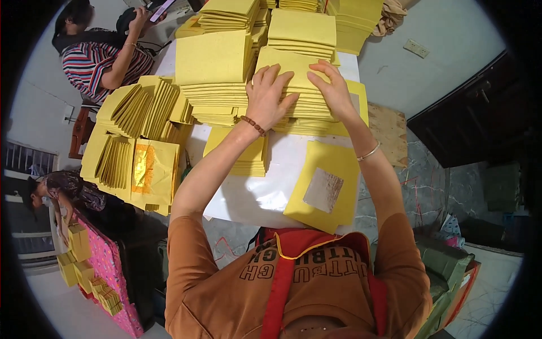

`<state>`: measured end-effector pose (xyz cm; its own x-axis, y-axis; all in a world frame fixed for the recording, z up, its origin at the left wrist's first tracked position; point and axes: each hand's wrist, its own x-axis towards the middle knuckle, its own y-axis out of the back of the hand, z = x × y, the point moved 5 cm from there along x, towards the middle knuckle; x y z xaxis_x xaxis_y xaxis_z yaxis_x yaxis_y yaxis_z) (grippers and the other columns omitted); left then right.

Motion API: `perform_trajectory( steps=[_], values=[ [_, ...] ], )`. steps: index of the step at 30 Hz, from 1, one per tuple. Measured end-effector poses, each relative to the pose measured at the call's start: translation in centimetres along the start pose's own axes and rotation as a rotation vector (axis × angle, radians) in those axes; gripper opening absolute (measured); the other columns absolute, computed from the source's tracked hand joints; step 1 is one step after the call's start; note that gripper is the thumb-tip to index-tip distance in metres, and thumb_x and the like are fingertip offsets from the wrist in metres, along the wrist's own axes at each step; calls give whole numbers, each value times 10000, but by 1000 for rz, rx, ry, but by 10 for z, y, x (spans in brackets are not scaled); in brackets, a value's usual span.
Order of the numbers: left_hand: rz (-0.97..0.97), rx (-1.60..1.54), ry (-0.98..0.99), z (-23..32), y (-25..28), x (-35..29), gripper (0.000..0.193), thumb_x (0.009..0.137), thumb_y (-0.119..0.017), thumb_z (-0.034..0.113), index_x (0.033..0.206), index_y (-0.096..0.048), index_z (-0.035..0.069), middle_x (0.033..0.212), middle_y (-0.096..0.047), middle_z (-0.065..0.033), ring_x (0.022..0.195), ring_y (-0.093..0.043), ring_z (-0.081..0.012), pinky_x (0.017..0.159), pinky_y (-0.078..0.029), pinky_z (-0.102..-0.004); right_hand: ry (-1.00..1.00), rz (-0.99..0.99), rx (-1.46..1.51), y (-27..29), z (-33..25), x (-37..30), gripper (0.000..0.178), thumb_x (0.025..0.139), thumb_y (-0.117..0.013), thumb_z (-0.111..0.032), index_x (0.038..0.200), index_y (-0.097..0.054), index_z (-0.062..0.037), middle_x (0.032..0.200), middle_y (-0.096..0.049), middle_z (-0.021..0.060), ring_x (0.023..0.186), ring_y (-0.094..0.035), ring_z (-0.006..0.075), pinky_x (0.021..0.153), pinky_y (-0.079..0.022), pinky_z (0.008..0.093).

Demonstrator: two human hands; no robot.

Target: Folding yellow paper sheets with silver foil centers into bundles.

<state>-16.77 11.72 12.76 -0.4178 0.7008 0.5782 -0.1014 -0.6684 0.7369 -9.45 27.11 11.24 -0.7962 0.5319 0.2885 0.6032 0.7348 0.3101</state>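
A stack of folded yellow paper (305,65) stands on the table before me, its folded edges facing me in layers. My left hand (268,96) lies on the stack's left side, fingers stretched and spread over the top sheets. At its right side is my right hand (333,90), thumb and fingers apart, the fingertips near the top edge. Neither hand is closed around anything. Just left of my left hand rises another stack of folded yellow paper (212,59). A lower yellow stack (254,158) sits under my left forearm, partly hidden by it.
A yellow sheet (302,198) with a silvery square (323,191) lies at the white table's (243,200) near right. On the left stands an open yellow carton (155,200) of folded bundles. Two people (96,62) are at the left; a pink cloth-covered table (107,260) holds more yellow bundles.
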Motion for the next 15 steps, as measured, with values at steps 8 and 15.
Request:
perform_trajectory(
  steps=[8, 15],
  values=[
    [-44, 371, -122, 17, 8, 0, 355, 808, -565, 269, 1130, -477, 148, 1026, -508, -74, 975, -477, -266, 656, -449, -441, -11, 130, 6, 14, 10, -6, 407, 861, -513, -375, 1112, -564, -59, 1314, -370, 162, 1266, -285, 271, 1037, -219, 340],
    [-93, 457, -156, 16, 16, 5, 371, 789, -599, 272, 1117, -484, 144, 1070, -515, -77, 951, -524, -261, 639, -508, -376, -151, 255, 300, 46, 27, -64, 355, 898, -479, -292, 1168, -519, -64, 1220, -438, 54, 1123, -406, 147, 953, -300, 257]
  ],
)
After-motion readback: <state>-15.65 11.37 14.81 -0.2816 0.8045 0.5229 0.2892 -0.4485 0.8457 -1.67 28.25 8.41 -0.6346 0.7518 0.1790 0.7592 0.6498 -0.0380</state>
